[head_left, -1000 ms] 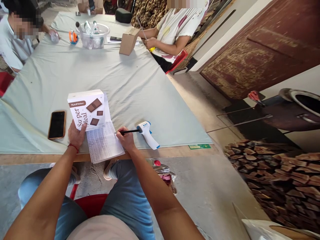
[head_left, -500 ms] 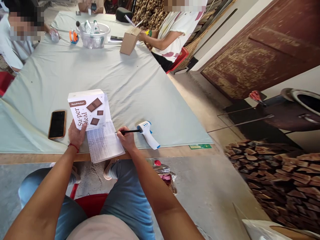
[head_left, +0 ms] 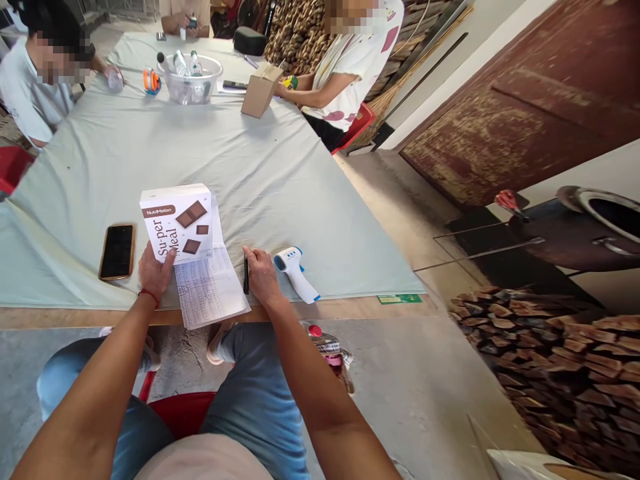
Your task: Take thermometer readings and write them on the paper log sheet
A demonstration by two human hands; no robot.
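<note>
My left hand (head_left: 155,272) grips the lower left corner of a white box (head_left: 186,230) printed "NutriMotion Su-per Meal", its thumb across the front. The box stands over the upper part of a sheet of paper (head_left: 213,293) covered in rows of small writing. My right hand (head_left: 263,275), just right of the sheet, is closed around a black pen (head_left: 246,276) that points toward the table's front edge. Close by on the right lies a white and blue infrared thermometer (head_left: 298,275). A dark phone (head_left: 117,251) lies left of my left hand.
Farther up the cloth-covered table (head_left: 150,143) are a clear plastic basin (head_left: 219,71) of bottles, an orange-and-blue tape roll (head_left: 151,81) and a cardboard box (head_left: 259,95). Several people sit around it. Stacked firewood (head_left: 565,373) lies on the right.
The pen has swung from lying sideways with one end toward the thermometer to pointing at the front edge. My right hand has shifted slightly right, off the paper. My left hand still holds the box.
</note>
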